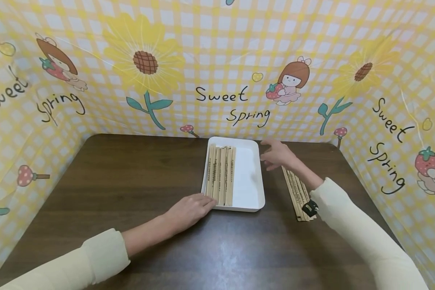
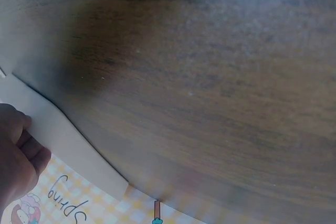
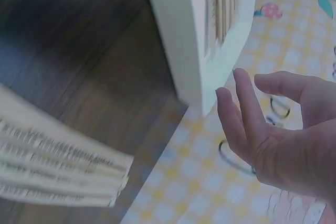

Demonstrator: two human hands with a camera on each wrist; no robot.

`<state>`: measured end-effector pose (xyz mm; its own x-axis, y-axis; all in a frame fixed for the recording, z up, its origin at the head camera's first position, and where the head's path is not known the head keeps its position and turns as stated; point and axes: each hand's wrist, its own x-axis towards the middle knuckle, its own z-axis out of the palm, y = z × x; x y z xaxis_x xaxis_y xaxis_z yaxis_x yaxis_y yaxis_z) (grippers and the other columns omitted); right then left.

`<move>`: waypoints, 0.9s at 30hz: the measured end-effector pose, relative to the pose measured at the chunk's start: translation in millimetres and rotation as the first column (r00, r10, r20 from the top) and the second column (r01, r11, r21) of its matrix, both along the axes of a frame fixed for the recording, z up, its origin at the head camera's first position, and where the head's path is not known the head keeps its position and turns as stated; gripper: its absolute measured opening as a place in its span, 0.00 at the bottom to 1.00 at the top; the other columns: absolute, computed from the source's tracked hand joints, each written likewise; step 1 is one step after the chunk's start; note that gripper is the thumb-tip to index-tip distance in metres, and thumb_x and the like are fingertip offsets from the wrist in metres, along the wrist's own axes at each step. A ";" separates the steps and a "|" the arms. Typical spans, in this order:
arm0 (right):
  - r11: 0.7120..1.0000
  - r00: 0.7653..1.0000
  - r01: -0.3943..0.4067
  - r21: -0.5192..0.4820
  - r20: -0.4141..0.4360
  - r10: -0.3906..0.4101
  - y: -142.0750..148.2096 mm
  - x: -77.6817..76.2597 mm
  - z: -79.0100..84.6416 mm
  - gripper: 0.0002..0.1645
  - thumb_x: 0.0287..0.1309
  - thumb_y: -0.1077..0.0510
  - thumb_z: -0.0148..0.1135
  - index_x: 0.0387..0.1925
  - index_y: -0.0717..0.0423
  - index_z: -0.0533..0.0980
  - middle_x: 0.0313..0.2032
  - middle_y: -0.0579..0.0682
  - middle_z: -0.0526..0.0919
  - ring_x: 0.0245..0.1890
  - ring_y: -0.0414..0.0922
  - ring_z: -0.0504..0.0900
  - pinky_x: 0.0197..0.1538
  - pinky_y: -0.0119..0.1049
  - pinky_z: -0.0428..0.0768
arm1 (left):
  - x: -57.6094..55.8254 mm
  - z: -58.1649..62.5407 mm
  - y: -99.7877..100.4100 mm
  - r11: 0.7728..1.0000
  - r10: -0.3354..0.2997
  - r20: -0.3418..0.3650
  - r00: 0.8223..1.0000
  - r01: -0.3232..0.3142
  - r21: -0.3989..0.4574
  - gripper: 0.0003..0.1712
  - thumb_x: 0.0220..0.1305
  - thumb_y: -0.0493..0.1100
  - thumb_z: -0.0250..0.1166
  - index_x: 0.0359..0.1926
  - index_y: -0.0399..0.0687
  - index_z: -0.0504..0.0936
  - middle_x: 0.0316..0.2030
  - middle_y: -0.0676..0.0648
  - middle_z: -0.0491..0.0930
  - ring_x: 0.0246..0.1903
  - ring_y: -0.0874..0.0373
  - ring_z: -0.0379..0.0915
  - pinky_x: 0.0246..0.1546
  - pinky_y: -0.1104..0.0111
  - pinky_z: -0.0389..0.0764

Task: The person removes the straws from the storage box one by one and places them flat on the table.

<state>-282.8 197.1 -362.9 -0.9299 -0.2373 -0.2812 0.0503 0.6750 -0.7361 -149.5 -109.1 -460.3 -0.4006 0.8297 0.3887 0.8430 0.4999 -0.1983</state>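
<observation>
A white rectangular tray (image 1: pixel 248 177) lies on the brown table, with several slim printed paper packets (image 1: pixel 220 175), like wrapped chopsticks, side by side along its left half. My left hand (image 1: pixel 190 210) grips the tray's front left corner. In the left wrist view, the curled fingers (image 2: pixel 31 145) are at the tray's white wall (image 2: pixel 68 135). My right hand (image 1: pixel 278 155) is in the air just right of the tray's far right corner, fingers spread and nothing in them. Under the right forearm lies a second group of the same packets (image 1: pixel 293 193), partly hidden by the wrist.
Yellow-and-white checked cloth (image 1: pixel 217 60) with printed flowers and figures hangs behind and at both sides of the table (image 1: pixel 137 173). The tray's far end is close to the table's back edge. A small black device (image 1: pixel 309 208) is on the right wrist.
</observation>
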 end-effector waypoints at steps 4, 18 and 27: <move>1.000 1.000 -0.015 0.012 -0.015 0.016 -19.7 -1.0 -7.3 0.39 0.61 0.64 0.60 0.73 0.61 0.59 0.51 0.67 0.78 0.46 0.62 0.82 0.36 0.43 0.87 | 0.4 1.0 -0.4 1.000 0.002 -0.007 1.000 -0.002 -0.004 0.18 0.58 0.29 0.67 0.51 0.34 0.83 0.45 0.42 0.85 0.45 0.52 0.82 0.51 0.63 0.81; 0.999 1.000 -0.014 0.033 0.017 0.014 -54.7 -4.6 -41.7 0.37 0.60 0.64 0.63 0.69 0.64 0.62 0.48 0.66 0.76 0.46 0.58 0.81 0.31 0.38 0.86 | 0.9 0.5 -0.9 1.000 0.007 -0.011 1.000 -0.007 -0.003 0.17 0.57 0.29 0.67 0.50 0.34 0.83 0.45 0.42 0.85 0.45 0.52 0.82 0.50 0.63 0.81; 0.998 0.999 -0.002 0.057 0.039 0.000 -64.3 -4.1 -56.2 0.40 0.59 0.62 0.65 0.69 0.65 0.59 0.42 0.63 0.76 0.39 0.53 0.82 0.29 0.36 0.86 | 0.9 1.5 0.6 1.000 0.006 -0.011 1.000 -0.007 -0.005 0.17 0.57 0.29 0.67 0.50 0.34 0.83 0.45 0.42 0.85 0.45 0.52 0.82 0.50 0.63 0.81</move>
<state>-286.9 132.8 -419.2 -0.9176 -0.2209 -0.3305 0.0775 0.7160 -0.6938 -148.6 -108.4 -458.7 -0.4019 0.8292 0.3884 0.8376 0.5043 -0.2099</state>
